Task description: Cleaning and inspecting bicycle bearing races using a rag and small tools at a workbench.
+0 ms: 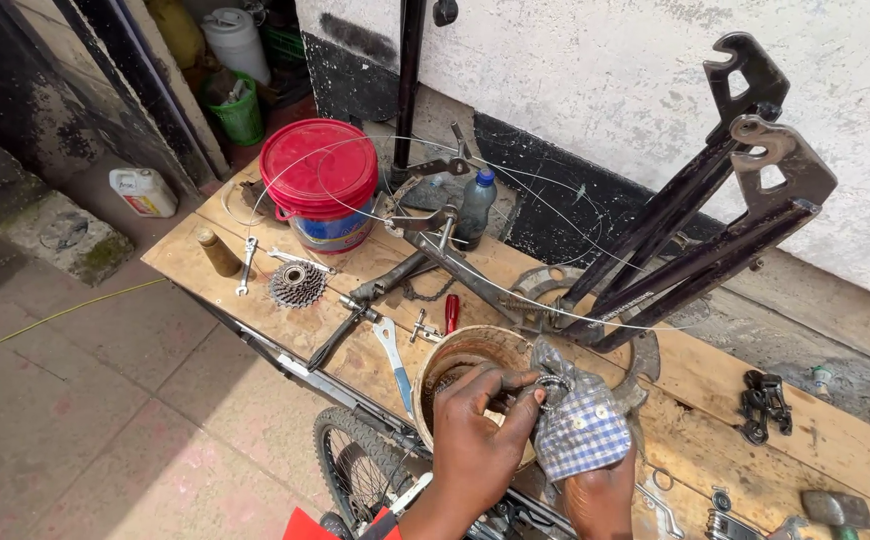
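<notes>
Left hand: at the lower centre of the view, over the near edge of the surface; fingers curled, thumb and fingertips pinching a small metal ring.

Small metal ring: held just above the rim of the round tub, touching the checked cloth.

Right hand: directly right of the left hand, mostly hidden under a blue-and-white checked cloth, which it grips from beneath; the cloth bunches up against the ring.

Round tub: brown, grimy, open-topped, standing on the surface just behind the left hand; contents too dark to tell.

Black bicycle frame: lying on the surface, rear dropouts raised toward the upper right, against the white wall.

Red-lidded bucket: upright at the far left of the surface.

Plastic bottle: blue cap, upright, right of the bucket.

Sprocket cluster: lying flat, in front of the bucket.

Spanner: blue-tinted, left of the tub, near a red-handled tool.

Thin cable: looped loosely across the surface and frame.

Hammer: at the lower right corner.

Black chain pieces: right part of the surface, well apart from the hands.

Bicycle wheel: tyred, below the near edge of the surface.
</notes>
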